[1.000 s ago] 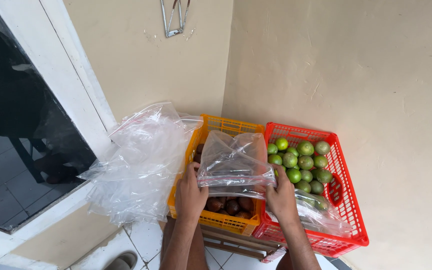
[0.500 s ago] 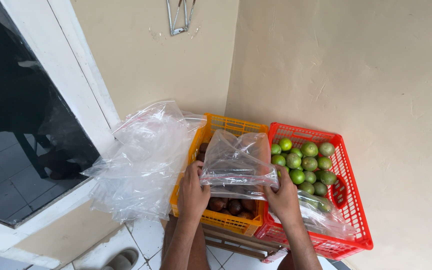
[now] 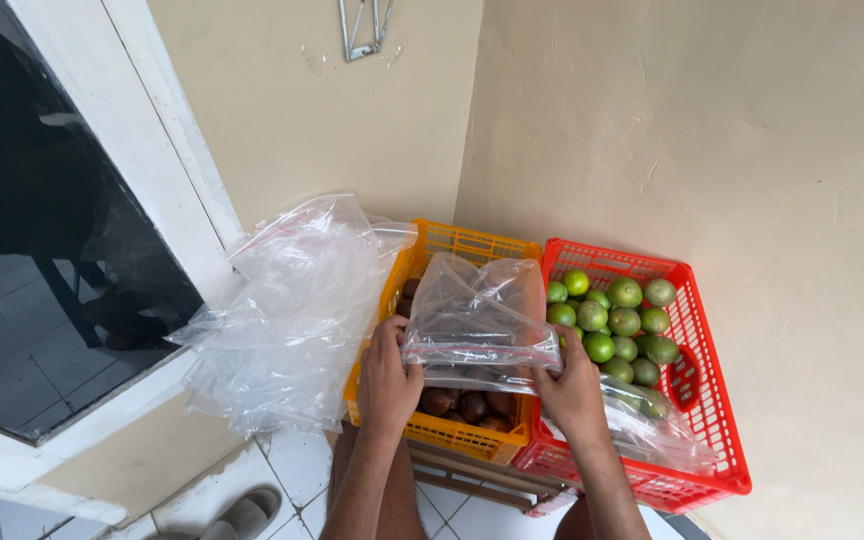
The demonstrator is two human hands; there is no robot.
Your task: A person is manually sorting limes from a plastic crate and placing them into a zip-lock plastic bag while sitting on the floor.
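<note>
We have the clear plastic bag point(image 3: 477, 320) stretched sideways above the yellow crate point(image 3: 432, 425), long axis running nine to three. Our left hand point(image 3: 389, 375) pinches its nine o'clock edge, our right hand point(image 3: 574, 390) its three o'clock edge, fingers clamped on film. The red crate point(image 3: 712, 400) of limes point(image 3: 612, 320) sits at three, loose bags point(image 3: 292, 310) at nine.

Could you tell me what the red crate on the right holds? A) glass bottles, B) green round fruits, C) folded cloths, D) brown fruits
B: the red crate holds a heap of green round fruits, while the brown fruits lie in the yellow crate beside it, under the clear plastic bag held by the left hand and the right hand.
</note>
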